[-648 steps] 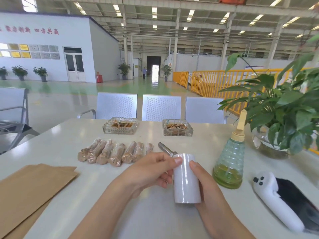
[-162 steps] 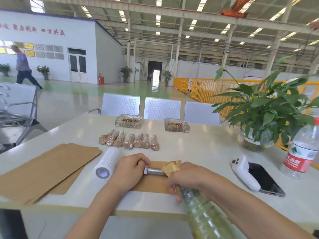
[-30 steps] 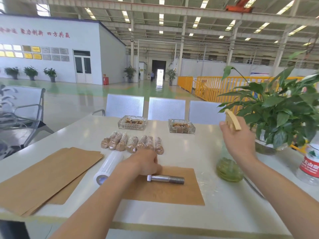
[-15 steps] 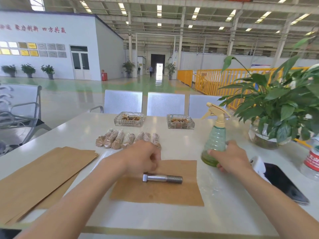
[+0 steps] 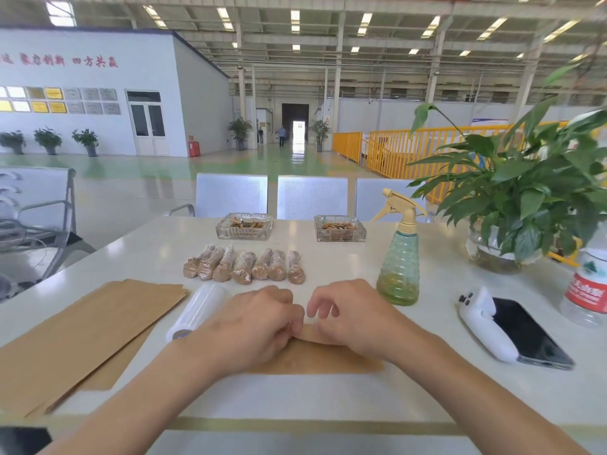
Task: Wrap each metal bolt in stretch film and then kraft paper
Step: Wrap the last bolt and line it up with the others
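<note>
Head view: I see both hands meeting at the far edge of the kraft paper sheet (image 5: 315, 357) lying on the white surface (image 5: 328, 395). Left hand (image 5: 253, 326) has fingers curled, pinching the paper edge where it lifts; right hand (image 5: 353, 318) is likewise curled onto the same folded edge, index slightly raised. The bolt itself is hidden – under the hands or the fold, I can't tell which.

Stretch film roll (image 5: 197, 311) lies on its side just left of the left hand, touching the stack of spare kraft sheets (image 5: 85, 333) at near left. Behind the hands, a row of seven wrapped bolts (image 5: 244, 266) – side by side, ends toward me.

Further back: two glass trays (image 5: 243, 226), contents brownish, too small to identify. Green spray bottle (image 5: 399, 261) stands upright right of the hands, apart from them. At right, a white handheld device (image 5: 483, 326) lies beside a dark phone (image 5: 528, 333), touching it. Potted plant (image 5: 522, 192) and a water bottle (image 5: 586, 290) sit at the far right edge.
</note>
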